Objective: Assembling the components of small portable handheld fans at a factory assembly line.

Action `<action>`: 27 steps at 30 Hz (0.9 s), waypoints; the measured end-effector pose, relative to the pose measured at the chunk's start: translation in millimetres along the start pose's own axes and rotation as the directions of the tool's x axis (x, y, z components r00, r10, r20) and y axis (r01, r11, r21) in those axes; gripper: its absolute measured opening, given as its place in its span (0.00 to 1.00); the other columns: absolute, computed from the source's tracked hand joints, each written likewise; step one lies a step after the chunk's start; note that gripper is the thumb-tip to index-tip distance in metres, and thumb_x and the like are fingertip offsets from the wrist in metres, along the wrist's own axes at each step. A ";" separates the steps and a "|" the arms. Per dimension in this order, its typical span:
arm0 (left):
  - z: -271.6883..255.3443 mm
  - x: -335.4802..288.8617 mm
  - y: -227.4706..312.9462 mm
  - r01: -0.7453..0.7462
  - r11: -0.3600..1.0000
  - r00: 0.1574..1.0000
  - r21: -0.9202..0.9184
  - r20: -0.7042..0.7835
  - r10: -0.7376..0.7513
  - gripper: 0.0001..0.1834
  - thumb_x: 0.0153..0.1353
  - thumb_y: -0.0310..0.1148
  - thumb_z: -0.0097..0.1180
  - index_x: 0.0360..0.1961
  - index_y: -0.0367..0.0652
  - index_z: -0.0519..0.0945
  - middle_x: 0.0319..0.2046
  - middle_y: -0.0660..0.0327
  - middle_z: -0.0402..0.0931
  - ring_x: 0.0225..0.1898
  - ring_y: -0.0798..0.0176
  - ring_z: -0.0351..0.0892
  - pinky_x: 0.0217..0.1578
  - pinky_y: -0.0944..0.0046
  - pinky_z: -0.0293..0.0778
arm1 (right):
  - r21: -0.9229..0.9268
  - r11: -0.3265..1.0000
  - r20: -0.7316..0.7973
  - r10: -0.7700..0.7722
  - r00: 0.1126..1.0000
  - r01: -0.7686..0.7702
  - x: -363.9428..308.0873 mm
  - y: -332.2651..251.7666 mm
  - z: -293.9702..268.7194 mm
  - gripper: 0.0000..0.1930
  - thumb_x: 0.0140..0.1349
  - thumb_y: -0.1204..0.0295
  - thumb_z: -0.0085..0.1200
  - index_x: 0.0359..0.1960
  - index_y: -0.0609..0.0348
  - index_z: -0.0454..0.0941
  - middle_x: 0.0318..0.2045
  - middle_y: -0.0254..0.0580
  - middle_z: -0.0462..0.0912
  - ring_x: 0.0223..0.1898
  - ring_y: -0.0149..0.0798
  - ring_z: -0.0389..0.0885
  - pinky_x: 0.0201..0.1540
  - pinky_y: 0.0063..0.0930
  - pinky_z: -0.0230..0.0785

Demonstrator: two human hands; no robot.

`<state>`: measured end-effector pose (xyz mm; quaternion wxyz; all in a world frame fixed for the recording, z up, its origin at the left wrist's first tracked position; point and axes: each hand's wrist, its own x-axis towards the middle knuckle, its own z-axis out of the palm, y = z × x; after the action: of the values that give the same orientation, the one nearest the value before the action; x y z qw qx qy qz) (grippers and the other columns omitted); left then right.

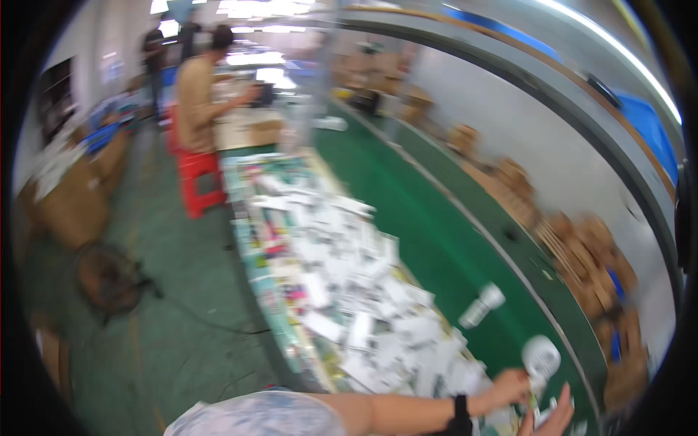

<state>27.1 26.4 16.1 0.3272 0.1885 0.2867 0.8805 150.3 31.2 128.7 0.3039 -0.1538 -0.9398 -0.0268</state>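
Your left hand reaches in from the lower edge, a dark band on the wrist, its fingers curled around the neck of a white bulb-shaped part — it has that part in its grip, right at the near end of the green belt. Your right hand shows only partly at the bottom rim, palm up, fingers loosely spread just under the white part; the blur keeps you from telling whether it touches anything.

Just to the left of your hands lies a long heap of white cards and small packets, spread along the bench edge. Further up the belt, apart from your hands, a second white cylindrical piece lies on its side.

Beyond the belt, brown cardboard boxes line the right side. Far off on the left, another person in a tan top sits on a red stool at the same bench.
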 end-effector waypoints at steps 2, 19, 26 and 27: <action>2.3 -15.2 24.2 0.004 0.988 0.981 -0.152 0.192 0.026 0.20 0.57 0.40 0.55 0.44 0.36 0.74 0.33 0.66 0.75 0.30 0.73 0.74 0.29 0.71 0.73 | 0.006 0.985 -0.074 -0.173 0.982 0.174 8.8 -20.0 10.7 0.31 0.51 0.60 0.58 0.57 0.53 0.65 0.50 0.56 0.70 0.47 0.56 0.68 0.52 0.43 0.59; 18.2 -53.8 64.6 -0.199 0.978 0.978 0.069 -0.053 0.203 0.16 0.50 0.32 0.60 0.40 0.37 0.78 0.34 0.62 0.78 0.38 0.69 0.74 0.40 0.66 0.70 | 0.001 0.995 -0.032 -0.098 0.995 0.098 30.3 -49.4 16.8 0.27 0.55 0.63 0.53 0.56 0.61 0.66 0.52 0.58 0.70 0.55 0.58 0.65 0.57 0.44 0.56; 11.7 -47.5 82.5 -0.376 0.920 0.922 -0.114 -0.145 0.359 0.12 0.52 0.26 0.59 0.39 0.37 0.78 0.35 0.63 0.79 0.37 0.68 0.76 0.41 0.67 0.71 | 0.543 0.820 0.059 0.181 0.982 -0.184 14.9 -18.6 29.6 0.26 0.58 0.58 0.50 0.54 0.63 0.68 0.48 0.60 0.72 0.47 0.53 0.71 0.50 0.39 0.63; 14.2 -50.8 94.3 -0.379 0.908 0.921 -0.179 -0.166 0.352 0.12 0.53 0.24 0.58 0.40 0.37 0.77 0.36 0.62 0.79 0.38 0.67 0.77 0.42 0.66 0.72 | 0.545 0.818 0.062 0.181 0.981 -0.185 10.1 1.8 37.1 0.26 0.58 0.58 0.50 0.54 0.63 0.68 0.48 0.60 0.72 0.47 0.53 0.71 0.50 0.39 0.63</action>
<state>26.7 -61.5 78.8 0.1548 0.1461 0.1734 0.9616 122.2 41.0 104.3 0.3327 -0.1501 -0.8901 0.2730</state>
